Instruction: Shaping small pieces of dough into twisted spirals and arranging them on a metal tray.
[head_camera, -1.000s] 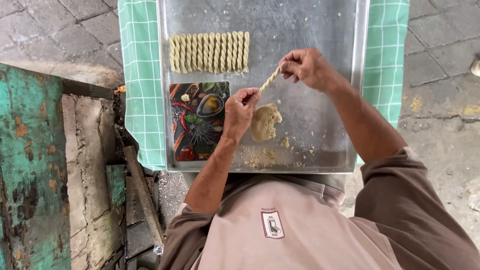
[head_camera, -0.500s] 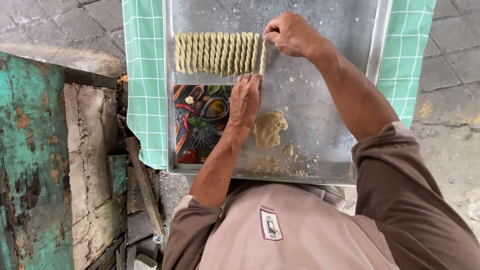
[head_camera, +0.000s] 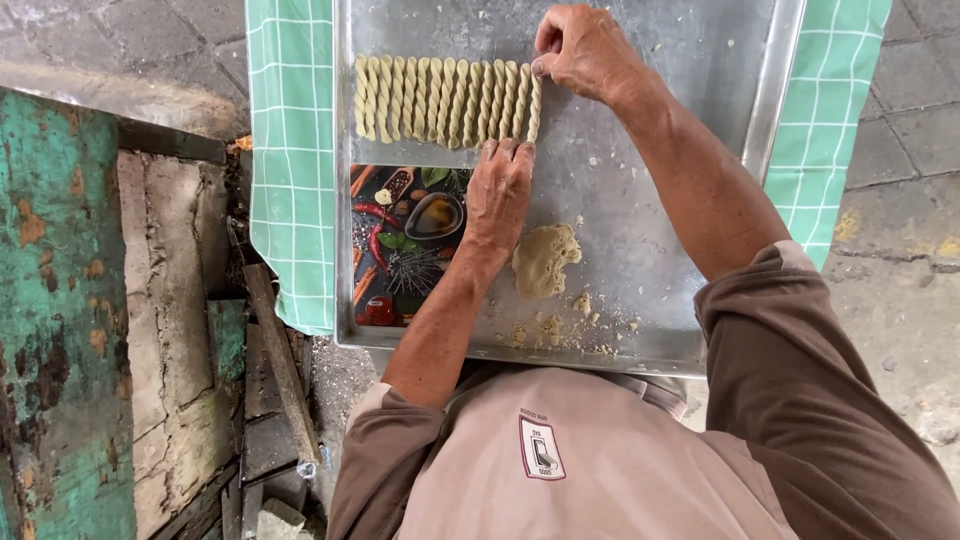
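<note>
- Right hand (head_camera: 585, 50): fingers curled, tips pinching the top end of the last twisted dough stick (head_camera: 534, 105), rightmost of the row.
- Left hand (head_camera: 498, 195): flat, fingers extended, tips touching the lower ends of the sticks at the right of the row; gripping nothing.
- Row of twisted dough sticks (head_camera: 440, 100): side by side, upright in view, on the upper left of the metal tray (head_camera: 700, 40).
- Dough lump (head_camera: 543, 260): just right of the left wrist; crumbs (head_camera: 555, 325) below it.
- Printed board (head_camera: 405, 245) with food pictures: lower left of tray.
- Green checked cloth (head_camera: 290, 150) under the tray.
</note>
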